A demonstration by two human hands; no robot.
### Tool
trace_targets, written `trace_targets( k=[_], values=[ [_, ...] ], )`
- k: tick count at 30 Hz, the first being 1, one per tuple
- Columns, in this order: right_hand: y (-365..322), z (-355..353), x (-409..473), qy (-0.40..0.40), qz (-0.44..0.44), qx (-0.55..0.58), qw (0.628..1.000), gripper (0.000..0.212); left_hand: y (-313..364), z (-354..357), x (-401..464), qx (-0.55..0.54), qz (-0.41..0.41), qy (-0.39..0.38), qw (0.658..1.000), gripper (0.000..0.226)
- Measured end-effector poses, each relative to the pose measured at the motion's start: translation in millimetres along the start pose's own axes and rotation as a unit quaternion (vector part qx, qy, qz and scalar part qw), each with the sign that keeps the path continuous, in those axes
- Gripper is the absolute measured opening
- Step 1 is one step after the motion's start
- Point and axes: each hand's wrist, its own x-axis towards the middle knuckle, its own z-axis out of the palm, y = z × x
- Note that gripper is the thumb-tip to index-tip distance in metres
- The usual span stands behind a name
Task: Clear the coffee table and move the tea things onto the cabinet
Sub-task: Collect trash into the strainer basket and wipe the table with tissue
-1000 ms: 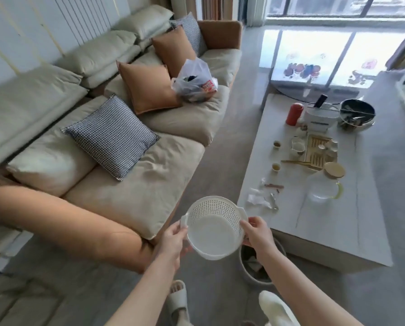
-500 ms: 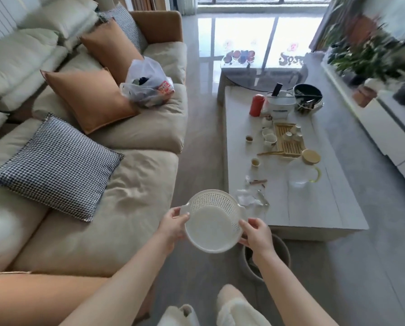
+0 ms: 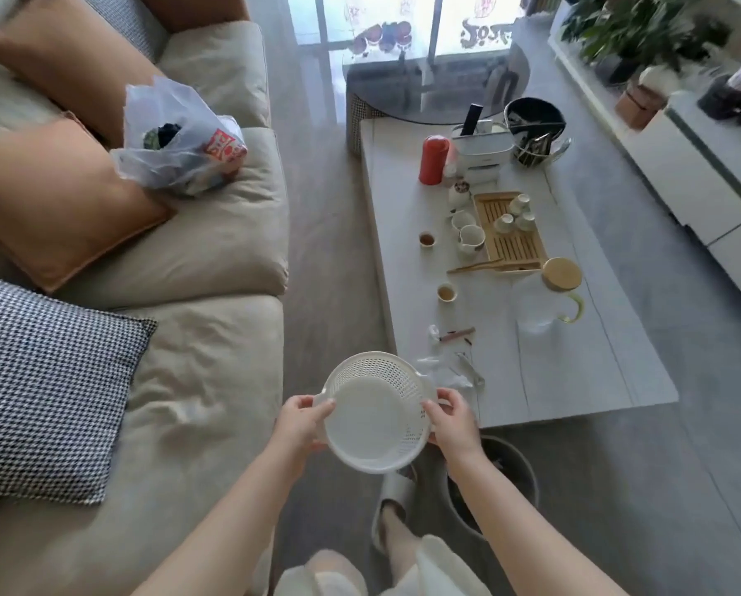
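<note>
Both hands hold a white colander (image 3: 377, 412) by its rim above the floor, off the tabletop's (image 3: 575, 372) near end: left hand (image 3: 302, 423) and right hand (image 3: 452, 421) fingers curled around opposite edges. Tea cups sit on a bamboo tray (image 3: 510, 234) farther along the tabletop. The red print on the plastic bag (image 3: 179, 139) on the sofa (image 3: 205, 260) is too blurred to read.

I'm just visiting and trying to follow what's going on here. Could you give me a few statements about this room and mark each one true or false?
1. Both hands hold the white colander: the left hand and the right hand grip opposite sides. True.
2. The colander is full of cups. False: it is empty.
3. The red canister stands on the coffee table. True.
4. The wooden tea tray lies on the sofa. False: it is on the coffee table.
5. The plastic bag sits on the floor. False: it rests on the sofa.
</note>
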Motion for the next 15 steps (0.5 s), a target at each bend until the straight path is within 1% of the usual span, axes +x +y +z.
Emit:
trace_targets(
  k=[3, 5, 8, 12, 15],
  values=[
    [-12.7, 3.6, 39.0, 0.005, 0.005, -0.029, 1.000, 0.018, 21.8, 14.4, 33.5, 0.008, -0.026, -0.018, 0.999, 0.028],
    [-16.4, 3.7, 62.2, 0.011, 0.005, -0.044, 0.999, 0.028, 34.7, 27.7, 57.7, 0.024, -0.032, -0.030, 0.999, 0.031],
    [-16.4, 2.8, 91.9, 0.021, 0.012, -0.051, 0.998, 0.033, 51.7, 49.2, 95.3, 0.073, -0.015, -0.049, 0.996, 0.035],
    [-9.2, 4.2, 126.4, 0.042, 0.026, -0.041, 0.998, 0.035, 64.1, 71.7, 147.6, 0.135, -0.005, -0.124, 0.983, 0.040],
    [-0.1, 8.9, 145.9, 0.044, 0.043, -0.037, 0.997, 0.039, 65.6, 80.0, 181.1, 0.206, 0.001, -0.175, 0.963, 0.034]
  ],
)
